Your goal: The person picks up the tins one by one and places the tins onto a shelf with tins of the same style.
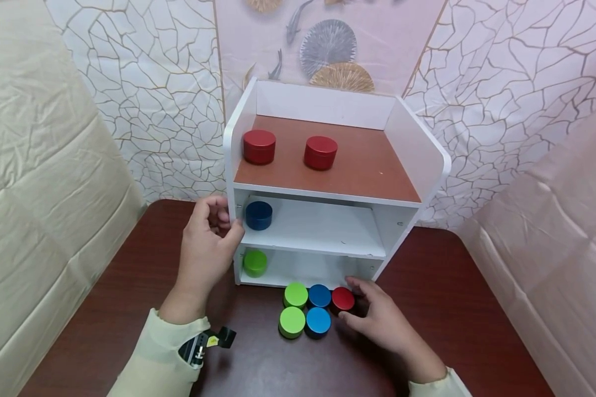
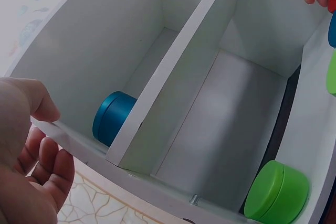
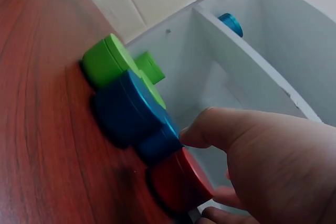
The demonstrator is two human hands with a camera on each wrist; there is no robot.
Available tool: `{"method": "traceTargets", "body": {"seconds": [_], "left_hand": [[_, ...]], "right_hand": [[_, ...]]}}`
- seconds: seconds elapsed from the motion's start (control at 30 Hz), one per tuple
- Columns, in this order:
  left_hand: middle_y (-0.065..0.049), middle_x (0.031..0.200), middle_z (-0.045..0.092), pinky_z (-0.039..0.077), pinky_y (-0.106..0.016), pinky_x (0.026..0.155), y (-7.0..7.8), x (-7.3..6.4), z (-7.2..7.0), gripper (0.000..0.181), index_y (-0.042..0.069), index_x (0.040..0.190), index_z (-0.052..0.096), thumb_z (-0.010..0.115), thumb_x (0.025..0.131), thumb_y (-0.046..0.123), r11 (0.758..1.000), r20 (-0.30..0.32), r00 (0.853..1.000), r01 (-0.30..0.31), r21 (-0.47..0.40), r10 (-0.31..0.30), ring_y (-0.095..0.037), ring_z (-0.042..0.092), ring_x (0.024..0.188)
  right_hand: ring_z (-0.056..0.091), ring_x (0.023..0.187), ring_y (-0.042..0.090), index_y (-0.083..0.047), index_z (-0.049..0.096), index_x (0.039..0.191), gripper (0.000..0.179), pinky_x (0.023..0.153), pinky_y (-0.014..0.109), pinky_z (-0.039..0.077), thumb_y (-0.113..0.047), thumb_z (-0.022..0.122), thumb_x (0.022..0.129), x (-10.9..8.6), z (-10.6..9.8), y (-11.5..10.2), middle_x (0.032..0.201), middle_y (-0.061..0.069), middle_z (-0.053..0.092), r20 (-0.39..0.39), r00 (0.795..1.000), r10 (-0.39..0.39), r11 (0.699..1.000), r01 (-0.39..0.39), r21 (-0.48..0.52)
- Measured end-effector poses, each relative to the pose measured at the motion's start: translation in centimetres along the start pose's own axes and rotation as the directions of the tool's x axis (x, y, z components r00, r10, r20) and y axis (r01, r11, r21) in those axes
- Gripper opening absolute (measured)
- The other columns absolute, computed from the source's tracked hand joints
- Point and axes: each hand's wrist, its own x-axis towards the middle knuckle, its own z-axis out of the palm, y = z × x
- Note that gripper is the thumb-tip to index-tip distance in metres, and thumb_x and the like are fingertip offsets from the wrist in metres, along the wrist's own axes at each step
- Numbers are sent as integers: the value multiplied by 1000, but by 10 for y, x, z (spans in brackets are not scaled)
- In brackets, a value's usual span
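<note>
My left hand (image 1: 206, 248) grips the left side panel of a white shelf unit (image 1: 323, 220); in the left wrist view the thumb (image 2: 44, 106) lies inside the panel edge and the other fingers outside. My right hand (image 1: 379, 317) is at a red round tin (image 1: 342, 298) on the table, thumb and fingers spread to either side of it. Beside that tin stand two blue tins (image 1: 319, 295) and two green tins (image 1: 295, 295), grouped close together at the shelf's front. The right wrist view shows the thumb (image 3: 207, 127) over the red tin's edge.
Two red tins (image 1: 259, 147) stand on the brown top board. A blue tin (image 1: 259, 215) sits at the left of the middle shelf, and a green tin (image 1: 255, 263) at the left of the bottom one. Cloth-covered walls surround the dark table (image 1: 263, 364).
</note>
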Motion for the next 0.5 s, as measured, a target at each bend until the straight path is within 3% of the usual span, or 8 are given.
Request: {"method": "traceTargets", "body": {"seconds": [0.5], "left_hand": [[-8,111,60,51,-18,84,-1,0,1,40,14,138,58,76,102,14,1000,-9,1000,-10,12,10,-18,58,102]], "right_hand": [[69,120,20,-12,66,154,76,95,34,67,-23,98,86,2,14,10,141,6,68,-35,999,-14,1000,14,-7]]}}
